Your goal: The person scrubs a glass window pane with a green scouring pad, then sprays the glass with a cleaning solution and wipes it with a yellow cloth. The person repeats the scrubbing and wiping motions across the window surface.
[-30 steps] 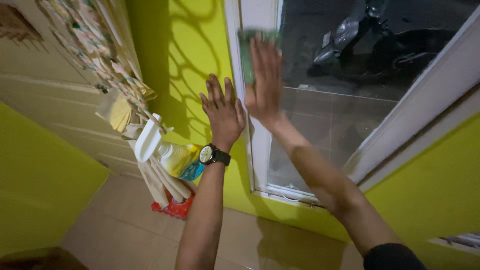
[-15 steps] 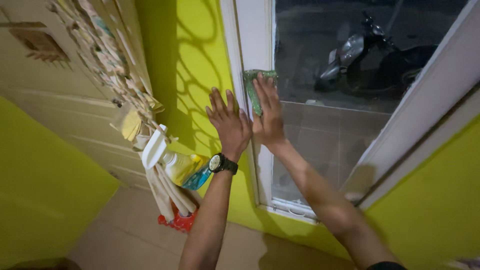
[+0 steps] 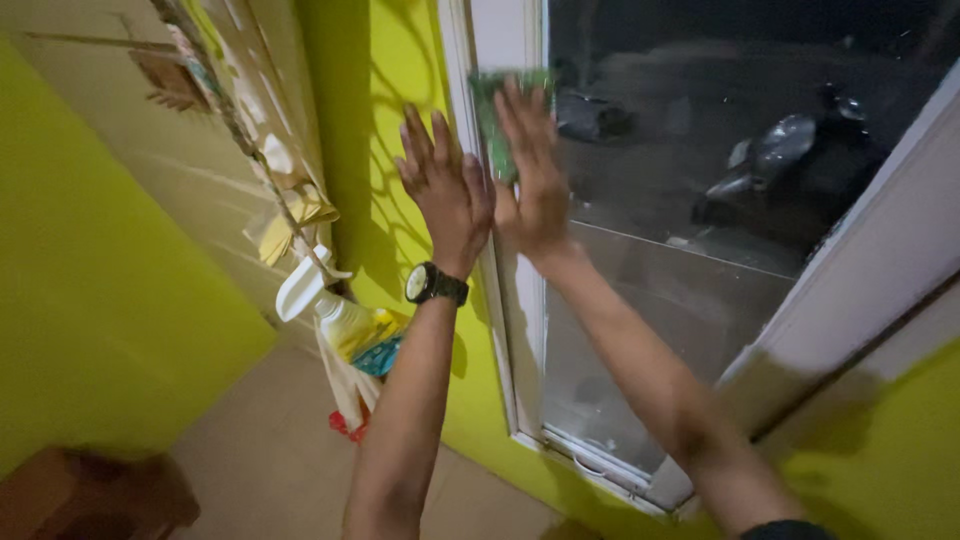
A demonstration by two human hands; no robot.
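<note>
Mid-wipe here: my right hand [image 3: 528, 170] is flat, fingers spread, pressing the green cloth [image 3: 493, 118] high on the white window frame [image 3: 503, 40], left hand [image 3: 442, 185] open on the wall [image 3: 370, 120], so probably dragging it down next.

We see one package only: a spray bottle [image 3: 345, 318] hanging below and to the left of our left hand [image 3: 445, 190], just beside the watch-wearing wrist. It has a white trigger head, a pale yellow body and a label [image 3: 378, 350] in yellow and blue low on its side. No signs or screens show.
</note>
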